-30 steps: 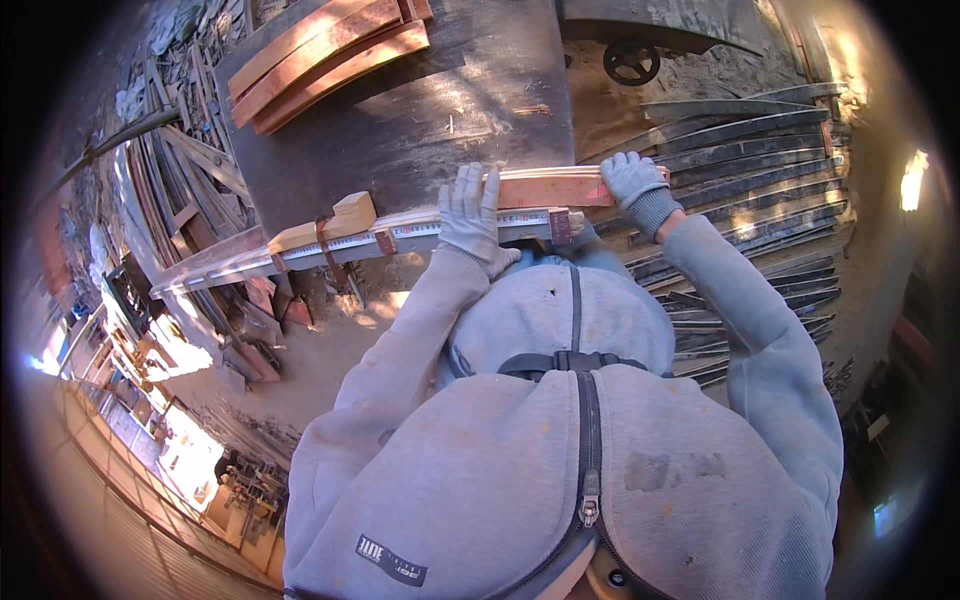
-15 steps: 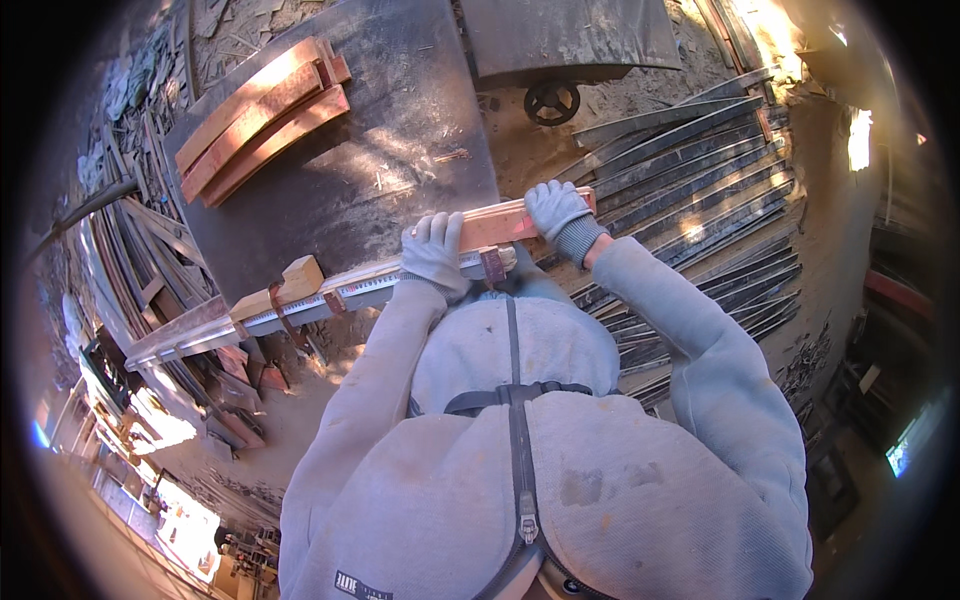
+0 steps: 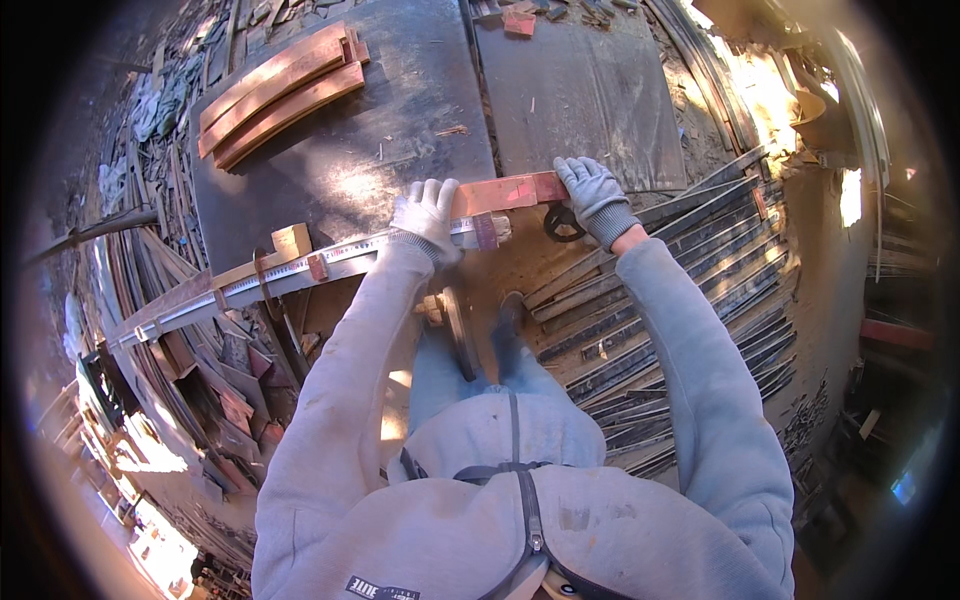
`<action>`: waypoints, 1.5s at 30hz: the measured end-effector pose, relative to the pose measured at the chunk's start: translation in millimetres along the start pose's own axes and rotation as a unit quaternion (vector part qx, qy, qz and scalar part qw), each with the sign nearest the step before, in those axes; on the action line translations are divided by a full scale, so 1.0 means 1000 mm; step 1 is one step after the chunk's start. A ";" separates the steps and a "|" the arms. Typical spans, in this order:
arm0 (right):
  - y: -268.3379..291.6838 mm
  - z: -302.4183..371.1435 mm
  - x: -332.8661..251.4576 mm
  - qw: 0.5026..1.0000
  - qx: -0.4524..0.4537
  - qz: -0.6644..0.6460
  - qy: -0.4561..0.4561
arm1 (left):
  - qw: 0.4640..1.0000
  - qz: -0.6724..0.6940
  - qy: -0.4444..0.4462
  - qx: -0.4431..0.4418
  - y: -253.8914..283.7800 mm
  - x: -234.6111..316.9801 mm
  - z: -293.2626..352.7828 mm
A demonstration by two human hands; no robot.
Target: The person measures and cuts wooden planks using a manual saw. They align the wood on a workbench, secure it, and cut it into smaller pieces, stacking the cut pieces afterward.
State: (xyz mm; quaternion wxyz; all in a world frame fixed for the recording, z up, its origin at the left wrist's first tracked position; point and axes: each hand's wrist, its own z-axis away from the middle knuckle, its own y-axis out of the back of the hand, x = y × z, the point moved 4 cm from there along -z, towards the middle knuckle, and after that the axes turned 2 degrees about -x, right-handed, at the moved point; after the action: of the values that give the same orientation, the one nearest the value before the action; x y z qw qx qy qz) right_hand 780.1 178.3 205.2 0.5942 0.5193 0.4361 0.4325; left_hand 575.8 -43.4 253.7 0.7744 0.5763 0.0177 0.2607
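Note:
A reddish wooden board (image 3: 507, 193) spans between my two grey-gloved hands at the near edge of the dark table. My left hand (image 3: 428, 214) is closed over its left end, beside the long rail. My right hand (image 3: 596, 194) grips the right end, which sticks out past the table corner; that thumb is hidden. The rail (image 3: 345, 258) carries a printed measuring strip and runs left along the table edge. On it sit a pale wood block (image 3: 291, 242) and a rusty clamp (image 3: 262, 275).
Several curved reddish boards (image 3: 285, 90) lie stacked on the dark tabletop (image 3: 420, 110). A second dark tabletop (image 3: 590, 110) adjoins it, with a black handwheel (image 3: 563, 223) below. Long dark slats (image 3: 670, 270) are piled at the right. Scrap wood (image 3: 225, 390) litters the left.
My arms reach farther from my torso, and my legs and a shoe now show below. The board has turned from showing layered edges to a broad face. Both hands still hold it.

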 end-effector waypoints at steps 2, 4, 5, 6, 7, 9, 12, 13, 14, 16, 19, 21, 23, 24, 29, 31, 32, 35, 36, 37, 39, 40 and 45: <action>0.011 -0.017 0.012 0.998 0.066 0.000 0.021 | 1.000 -0.023 0.004 -0.011 0.019 0.003 -0.011; 0.016 -0.033 0.020 0.999 0.041 0.002 0.010 | 0.998 -0.044 0.016 -0.050 0.034 0.003 -0.022; 0.019 -0.048 0.026 0.999 0.037 0.011 -0.001 | 0.997 -0.061 0.020 -0.039 0.045 -0.001 -0.035; 0.024 -0.065 0.031 0.998 0.064 0.000 0.000 | 0.996 -0.070 0.022 -0.052 0.056 -0.008 -0.051; 0.023 -0.082 0.036 1.000 0.029 0.011 -0.006 | 0.995 -0.086 0.025 -0.051 0.065 -0.016 -0.064; 0.025 -0.112 0.052 0.999 -0.003 0.032 -0.015 | 0.992 -0.094 0.028 -0.079 0.078 -0.029 -0.089; 0.023 -0.148 0.072 0.996 -0.076 0.026 -0.027 | 0.989 -0.112 0.031 -0.092 0.093 -0.041 -0.121; 0.028 -0.159 0.077 0.998 -0.053 0.025 -0.016 | 0.989 -0.118 0.033 -0.088 0.098 -0.044 -0.130; 0.030 -0.165 0.080 0.998 -0.049 0.027 -0.014 | 0.988 -0.119 0.035 -0.096 0.100 -0.046 -0.135; 0.036 -0.180 0.087 0.998 -0.058 0.024 -0.010 | 0.987 -0.128 0.035 -0.091 0.109 -0.051 -0.150; 0.043 -0.198 0.093 0.996 -0.082 0.019 -0.011 | 0.989 -0.115 0.029 -0.086 0.118 -0.057 -0.166; 0.045 -0.206 0.097 0.996 -0.089 0.027 -0.013 | 0.990 -0.112 0.022 -0.079 0.121 -0.060 -0.174; 0.045 -0.210 0.099 0.996 -0.081 0.024 -0.006 | 0.990 -0.116 0.013 -0.077 0.121 -0.062 -0.178; 0.044 -0.211 0.100 0.996 -0.088 0.023 -0.008 | 0.991 -0.118 0.013 -0.068 0.122 -0.063 -0.179; 0.041 -0.219 0.106 0.997 -0.061 0.038 -0.009 | 0.993 -0.108 0.012 -0.046 0.123 -0.068 -0.187; 0.039 -0.227 0.109 0.997 -0.060 0.042 -0.015 | 0.991 -0.126 0.018 -0.048 0.124 -0.071 -0.193; 0.037 -0.232 0.111 0.997 -0.061 0.049 -0.017 | 0.990 -0.130 0.019 -0.046 0.125 -0.073 -0.198; 0.037 -0.238 0.123 0.998 -0.024 0.044 -0.031 | 0.989 -0.134 0.028 -0.054 0.132 -0.080 -0.211; 0.036 -0.233 0.128 0.998 -0.031 0.035 -0.037 | 0.988 -0.140 0.030 -0.060 0.135 -0.082 -0.217; 0.036 -0.224 0.136 0.997 -0.025 0.016 -0.073 | 0.989 -0.140 0.029 -0.048 0.138 -0.084 -0.222; 0.039 -0.196 0.152 0.989 -0.033 -0.026 -0.140 | 0.990 -0.131 0.030 -0.051 0.143 -0.091 -0.232; 0.043 -0.177 0.158 0.986 -0.035 -0.007 -0.165 | 0.989 -0.135 0.030 -0.045 0.144 -0.093 -0.236; 0.077 -0.087 0.165 0.954 -0.157 -0.135 -0.216 | 0.992 -0.116 0.022 -0.035 0.138 -0.098 -0.242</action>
State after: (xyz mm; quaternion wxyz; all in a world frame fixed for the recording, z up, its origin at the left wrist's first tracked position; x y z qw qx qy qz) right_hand 731.6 365.0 263.0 0.8009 0.4372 0.2899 0.2888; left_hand 358.5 156.6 270.3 0.8184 0.5371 0.0921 0.1821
